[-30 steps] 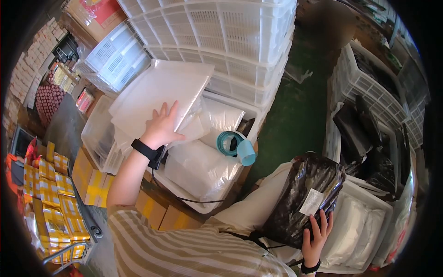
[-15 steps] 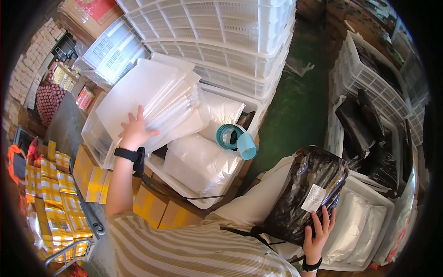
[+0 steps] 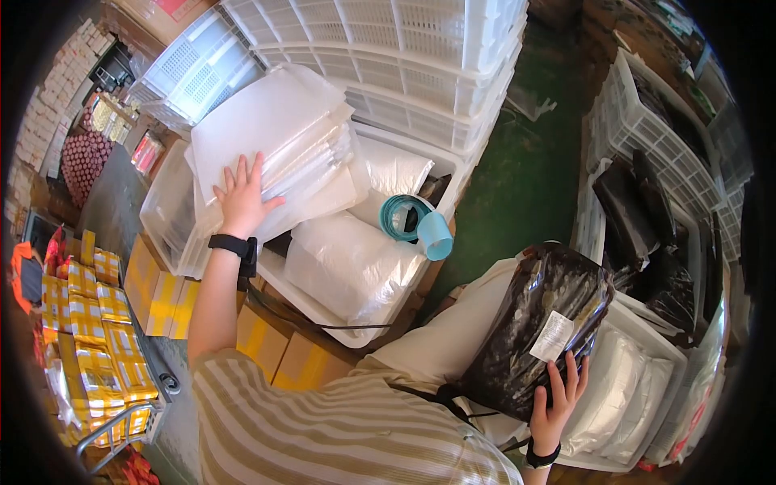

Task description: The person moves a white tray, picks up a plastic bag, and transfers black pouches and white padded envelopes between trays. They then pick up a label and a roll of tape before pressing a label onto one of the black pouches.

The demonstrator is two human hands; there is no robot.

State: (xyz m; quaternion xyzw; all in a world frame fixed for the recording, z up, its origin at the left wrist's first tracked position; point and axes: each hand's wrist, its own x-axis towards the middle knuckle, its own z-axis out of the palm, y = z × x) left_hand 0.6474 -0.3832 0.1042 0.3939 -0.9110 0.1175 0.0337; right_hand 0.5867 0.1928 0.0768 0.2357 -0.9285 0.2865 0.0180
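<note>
My left hand (image 3: 244, 200) lies with fingers spread on a stack of white translucent plastic sheets or bags (image 3: 271, 109). The stack leans up in a white crate (image 3: 174, 259). Beside it in the crate are silvery-white wrapped packages (image 3: 347, 267). A teal coiled strap or roll (image 3: 436, 236) sits at the crate's right side. On my lap rests a black plastic-wrapped package (image 3: 533, 323) with a white label (image 3: 552, 335). My right hand (image 3: 559, 400) touches its lower right side, fingers apart and stretched out; the thumb is near the package's bottom edge.
Tall stacked white crates (image 3: 388, 48) stand behind. At right, more crates hold black bags (image 3: 638, 218) and silvery packages (image 3: 614, 396). Cardboard boxes (image 3: 263, 339) with yellow tape sit below the crate. A cart (image 3: 121, 428) with yellow-taped parcels (image 3: 97, 339) is at left. Green floor (image 3: 525, 178) runs between.
The view has shifted slightly. My left hand and the sheet stack have moved a little away from me and to the right. My right hand stays against the black package.
</note>
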